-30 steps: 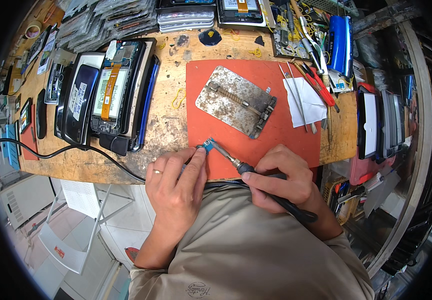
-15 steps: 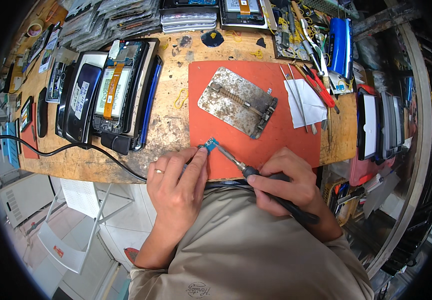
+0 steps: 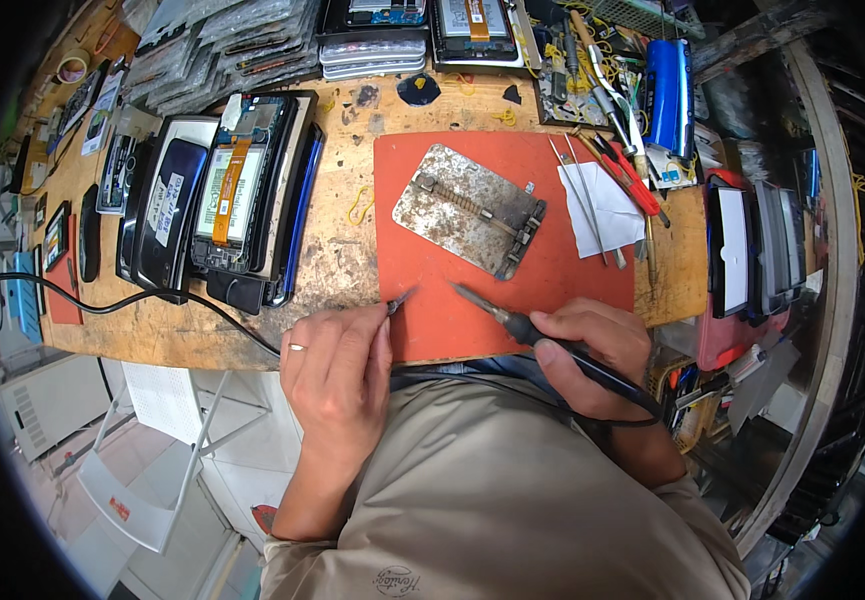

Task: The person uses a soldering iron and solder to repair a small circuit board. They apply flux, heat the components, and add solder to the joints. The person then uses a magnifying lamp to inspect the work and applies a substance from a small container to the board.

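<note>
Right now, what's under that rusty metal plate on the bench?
The rusty metal plate lies flat on an orange mat, and the mat lies on the wooden bench. Whatever sits directly beneath the plate is covered, so only the mat around its edges shows.

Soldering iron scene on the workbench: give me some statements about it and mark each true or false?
1. The right hand holds the soldering iron. True.
2. The iron's tip rests on the metal plate. False: it sits lower, over the bare orange mat.
3. The left hand wears a ring. True.
4. The left hand is empty. False: it pinches a thin pointed tool, perhaps tweezers.
5. The white paper lies left of the plate. False: right.
</note>
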The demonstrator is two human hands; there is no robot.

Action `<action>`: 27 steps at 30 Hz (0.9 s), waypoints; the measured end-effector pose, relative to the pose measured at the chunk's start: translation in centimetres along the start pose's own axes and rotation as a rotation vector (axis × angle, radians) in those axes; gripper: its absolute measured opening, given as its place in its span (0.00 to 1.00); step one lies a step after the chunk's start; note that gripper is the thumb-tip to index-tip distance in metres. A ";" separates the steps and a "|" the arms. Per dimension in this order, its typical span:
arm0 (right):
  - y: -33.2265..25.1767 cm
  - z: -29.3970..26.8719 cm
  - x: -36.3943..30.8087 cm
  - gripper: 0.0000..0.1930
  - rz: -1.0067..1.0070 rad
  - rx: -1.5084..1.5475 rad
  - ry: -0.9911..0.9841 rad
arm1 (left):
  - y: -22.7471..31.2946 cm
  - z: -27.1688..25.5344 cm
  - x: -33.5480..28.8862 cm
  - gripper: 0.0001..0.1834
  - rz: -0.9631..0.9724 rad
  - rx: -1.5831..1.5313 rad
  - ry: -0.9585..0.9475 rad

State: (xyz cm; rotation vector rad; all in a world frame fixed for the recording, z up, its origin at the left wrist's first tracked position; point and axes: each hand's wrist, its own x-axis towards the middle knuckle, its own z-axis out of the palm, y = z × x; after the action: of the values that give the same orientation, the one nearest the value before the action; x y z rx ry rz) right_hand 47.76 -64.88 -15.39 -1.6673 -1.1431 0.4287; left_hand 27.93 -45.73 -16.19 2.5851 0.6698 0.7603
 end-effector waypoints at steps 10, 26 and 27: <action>-0.5 -1.6 -2.6 0.13 0.079 0.152 0.291 | 0.0 -1.2 0.9 0.05 -0.258 -0.012 -0.177; 2.0 1.4 -0.7 0.13 -0.290 -0.022 0.025 | -0.4 -0.8 0.4 0.15 -0.129 -0.076 -0.177; 1.9 1.3 -0.7 0.12 -0.273 -0.022 0.034 | -0.5 -0.8 0.3 0.15 -0.121 -0.085 -0.164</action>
State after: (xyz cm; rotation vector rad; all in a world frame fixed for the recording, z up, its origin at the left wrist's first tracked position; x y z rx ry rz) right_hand 47.36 -64.85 -17.78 -1.5032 -1.3322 0.2147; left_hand 27.50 -45.00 -15.69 2.4717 0.7196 0.5207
